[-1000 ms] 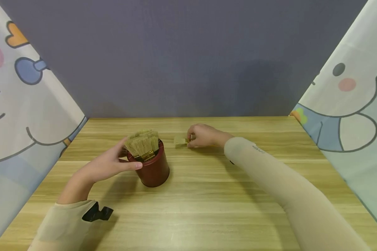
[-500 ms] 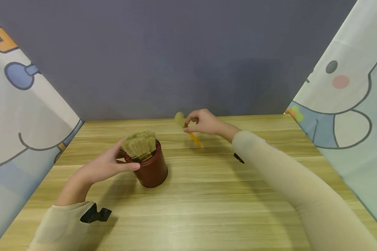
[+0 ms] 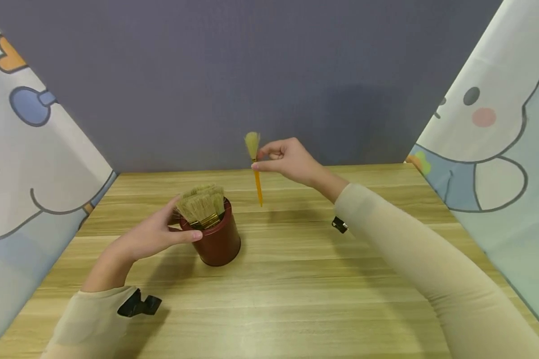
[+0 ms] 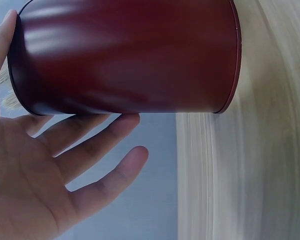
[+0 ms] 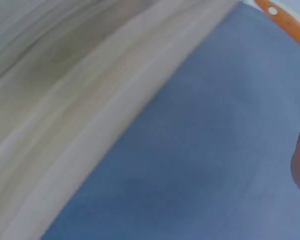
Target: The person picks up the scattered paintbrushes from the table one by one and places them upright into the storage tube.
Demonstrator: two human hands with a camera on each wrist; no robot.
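Observation:
A dark red cylindrical brush pot (image 3: 220, 245) stands on the table, packed with several bristle brushes (image 3: 201, 203), bristles up. My left hand (image 3: 148, 238) holds it near the rim, thumb on the near side. In the left wrist view the fingers lie loosely along the pot's wall (image 4: 130, 55), one fingertip off it. Above the table, right of the pot, my right hand (image 3: 294, 162) pinches a paintbrush (image 3: 252, 144) near its ferrule. The brush is nearly upright, bristles up, orange handle pointing down. The right wrist view catches only the handle end (image 5: 285, 22), with its hole.
The wood-grain table (image 3: 314, 289) ends at a grey-blue back wall (image 3: 269, 85). Printed cartoon panels stand along the left (image 3: 72, 169) and right (image 3: 498, 144) sides.
My right hand has lifted the paintbrush off the table. The brush has turned from lying flat to nearly upright, bristles up. My left hand keeps its place at the pot.

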